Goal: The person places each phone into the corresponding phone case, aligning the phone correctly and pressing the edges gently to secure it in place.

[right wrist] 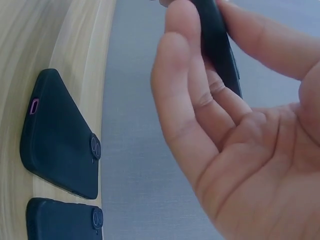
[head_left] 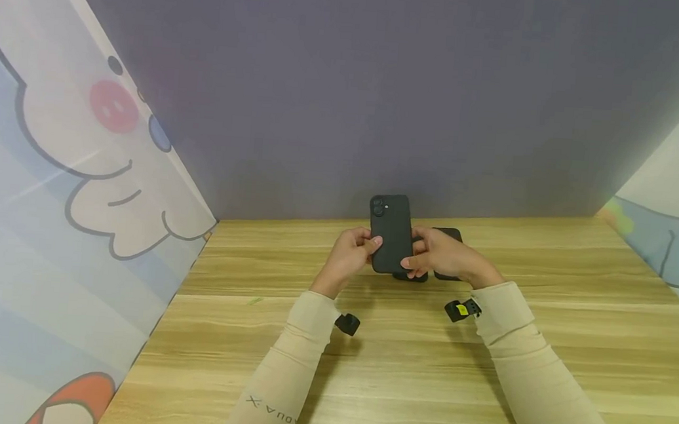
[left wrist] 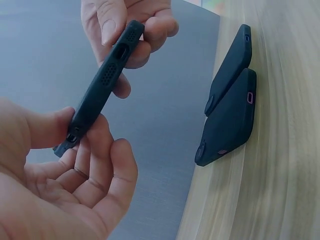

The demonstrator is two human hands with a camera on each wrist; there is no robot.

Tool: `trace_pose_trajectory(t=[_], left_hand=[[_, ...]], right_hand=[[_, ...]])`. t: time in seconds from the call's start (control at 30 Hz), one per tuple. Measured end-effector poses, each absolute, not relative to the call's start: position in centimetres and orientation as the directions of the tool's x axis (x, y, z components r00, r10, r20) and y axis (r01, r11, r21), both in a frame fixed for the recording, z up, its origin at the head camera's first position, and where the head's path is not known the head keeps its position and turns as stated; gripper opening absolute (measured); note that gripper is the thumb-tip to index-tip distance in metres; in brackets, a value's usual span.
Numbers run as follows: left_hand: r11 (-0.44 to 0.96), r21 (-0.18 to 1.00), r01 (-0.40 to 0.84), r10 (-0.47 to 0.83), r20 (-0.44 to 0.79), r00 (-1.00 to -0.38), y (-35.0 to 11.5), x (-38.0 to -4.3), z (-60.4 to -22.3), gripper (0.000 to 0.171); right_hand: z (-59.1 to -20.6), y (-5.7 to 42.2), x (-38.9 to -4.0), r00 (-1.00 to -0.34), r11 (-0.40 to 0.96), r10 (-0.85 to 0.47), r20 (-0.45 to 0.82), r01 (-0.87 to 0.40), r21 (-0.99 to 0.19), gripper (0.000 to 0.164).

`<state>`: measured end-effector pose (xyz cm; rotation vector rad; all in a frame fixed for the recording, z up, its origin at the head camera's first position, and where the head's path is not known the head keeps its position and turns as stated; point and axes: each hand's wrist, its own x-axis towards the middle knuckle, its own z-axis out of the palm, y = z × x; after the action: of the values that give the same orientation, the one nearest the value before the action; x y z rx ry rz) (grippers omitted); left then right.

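Observation:
Both hands hold a black smartphone [head_left: 390,232] above the far part of the table, its back with two camera lenses turned toward the head view. My left hand [head_left: 348,257] pinches its left edge, thumb on the back. At the lower right corner, my right hand [head_left: 443,253] grips it between thumb and fingers. The left wrist view shows the bottom edge of the held smartphone [left wrist: 105,82], with a port opening and speaker holes. Two more black smartphones lie camera side up on the table, one [right wrist: 57,135] with a pink-rimmed port and another [right wrist: 62,219] beside it.
The wood-grain table [head_left: 399,374] ends at a grey upright panel [head_left: 383,97] behind the smartphones. A cartoon-printed wall covering [head_left: 49,218] stands on the left and a similar one [head_left: 676,216] on the right. Black wrist cameras hang by both sleeves.

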<state>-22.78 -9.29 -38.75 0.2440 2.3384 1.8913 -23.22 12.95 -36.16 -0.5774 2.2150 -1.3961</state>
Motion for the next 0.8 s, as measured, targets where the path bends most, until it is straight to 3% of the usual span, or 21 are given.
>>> trace_pose_trajectory(t=[0.6, 0.8], left_hand=[[0.198, 0.979, 0.037, 0.218, -0.007, -0.976, -9.32, -22.63, -38.58, 0.022], [0.191, 0.981, 0.036, 0.231, -0.009, -0.973, -9.29, -22.59, -38.55, 0.021]], right_hand=[[-36.43, 13.01, -23.34, -0.823, 0.412, -0.549, -0.145, -0.115, -0.904, 0.059], [-36.3, 12.89, -23.3, -0.871, 0.452, -0.48, -0.106, -0.142, -0.881, 0.052]])
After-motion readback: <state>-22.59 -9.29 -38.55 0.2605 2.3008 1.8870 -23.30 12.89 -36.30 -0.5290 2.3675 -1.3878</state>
